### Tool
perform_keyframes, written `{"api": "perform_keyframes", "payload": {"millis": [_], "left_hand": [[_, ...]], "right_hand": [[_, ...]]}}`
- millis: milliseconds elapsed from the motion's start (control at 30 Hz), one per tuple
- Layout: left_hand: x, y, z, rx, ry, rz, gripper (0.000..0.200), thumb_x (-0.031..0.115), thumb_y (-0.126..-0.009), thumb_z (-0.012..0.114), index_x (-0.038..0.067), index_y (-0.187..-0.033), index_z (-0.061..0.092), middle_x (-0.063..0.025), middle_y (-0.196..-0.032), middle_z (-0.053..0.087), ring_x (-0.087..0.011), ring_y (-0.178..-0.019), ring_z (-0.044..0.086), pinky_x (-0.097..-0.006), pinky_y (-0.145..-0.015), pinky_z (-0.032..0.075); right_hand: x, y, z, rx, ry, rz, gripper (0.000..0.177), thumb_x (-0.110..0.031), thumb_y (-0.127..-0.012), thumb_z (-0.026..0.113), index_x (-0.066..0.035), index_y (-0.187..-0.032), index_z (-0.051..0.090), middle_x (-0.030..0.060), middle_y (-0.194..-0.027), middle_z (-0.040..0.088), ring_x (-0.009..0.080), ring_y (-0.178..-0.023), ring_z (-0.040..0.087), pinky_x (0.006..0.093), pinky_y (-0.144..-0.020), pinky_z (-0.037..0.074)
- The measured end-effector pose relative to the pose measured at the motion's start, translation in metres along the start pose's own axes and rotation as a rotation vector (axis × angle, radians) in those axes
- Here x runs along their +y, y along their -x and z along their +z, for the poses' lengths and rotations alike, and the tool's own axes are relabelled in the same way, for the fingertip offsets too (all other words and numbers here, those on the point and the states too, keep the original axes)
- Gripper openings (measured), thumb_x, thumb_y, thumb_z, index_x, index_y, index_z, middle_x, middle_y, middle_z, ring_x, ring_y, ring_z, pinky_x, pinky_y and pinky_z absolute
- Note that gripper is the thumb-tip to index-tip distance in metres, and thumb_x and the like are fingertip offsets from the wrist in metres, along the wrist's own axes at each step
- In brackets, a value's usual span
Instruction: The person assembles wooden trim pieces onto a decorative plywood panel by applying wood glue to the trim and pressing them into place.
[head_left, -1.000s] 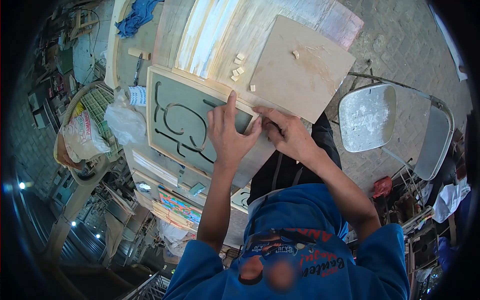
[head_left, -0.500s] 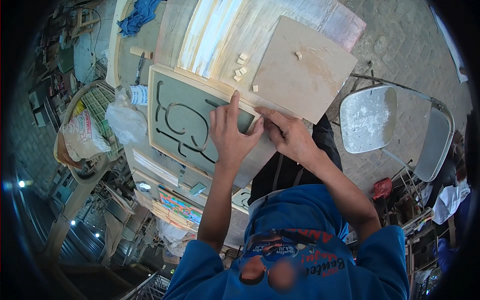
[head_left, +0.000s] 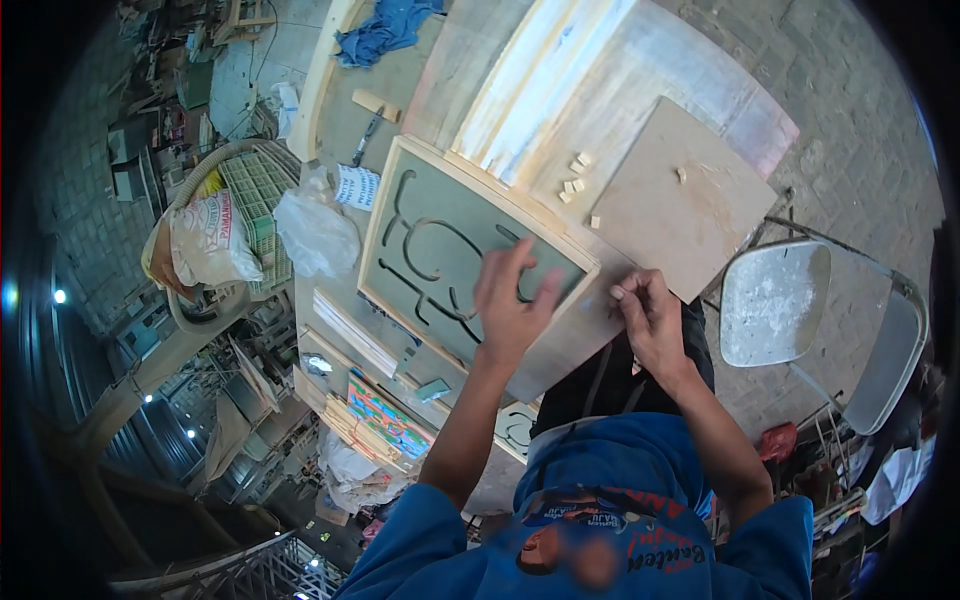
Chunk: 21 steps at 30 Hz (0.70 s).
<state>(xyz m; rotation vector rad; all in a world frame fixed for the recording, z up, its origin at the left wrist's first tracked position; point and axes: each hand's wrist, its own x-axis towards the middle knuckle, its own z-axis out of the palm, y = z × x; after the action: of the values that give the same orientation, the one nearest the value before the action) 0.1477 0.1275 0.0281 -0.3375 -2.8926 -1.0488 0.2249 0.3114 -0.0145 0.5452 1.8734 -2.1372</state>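
Note:
A framed grey-green panel (head_left: 455,190) with dark curved grooves lies on the bench, bordered by a pale wooden frame (head_left: 379,222). My left hand (head_left: 510,308) hovers over its right part, fingers spread and slightly blurred, with nothing visible in them. Just beyond the frame's right corner is my right hand (head_left: 652,318). Its fingers are curled, thumb against forefinger; whatever they pinch, if anything, is too small to tell. Several small wooden blocks (head_left: 574,187) lie past the frame, near a square brown board (head_left: 695,205) that has another small piece on it.
Pale painted strips (head_left: 530,85) lie at the back of the bench. Left of the panel are a slim dark tool (head_left: 368,137), a blue cloth (head_left: 385,35) and a clear plastic bag (head_left: 318,235). A metal chair (head_left: 775,305) stands at right. A colourful panel (head_left: 392,415) sits lower left.
My right hand has left the frame's corner and drawn back, fingers curled. My left hand has lifted off the frame edge, fingers spread. The whole view has shifted, so the bench appears farther right.

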Motion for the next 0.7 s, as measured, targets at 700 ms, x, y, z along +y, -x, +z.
{"api": "perform_keyframes", "payload": {"millis": [700], "left_hand": [[-0.141,-0.136,-0.101,0.260,0.060,-0.227,0.045,-0.007,-0.088,0.053,0.002,-0.132,0.057,-0.0110,-0.098,0.066,-0.0211,-0.088,0.064,-0.0332,-0.081,0.051]], "right_hand": [[-0.037,0.010,0.048,0.288,0.094,0.234,0.026,-0.024,-0.108,0.040,-0.002,-0.101,0.052,0.0082,-0.070,0.058,0.0129,-0.069,0.053,0.0275,-0.064,0.046]]}}
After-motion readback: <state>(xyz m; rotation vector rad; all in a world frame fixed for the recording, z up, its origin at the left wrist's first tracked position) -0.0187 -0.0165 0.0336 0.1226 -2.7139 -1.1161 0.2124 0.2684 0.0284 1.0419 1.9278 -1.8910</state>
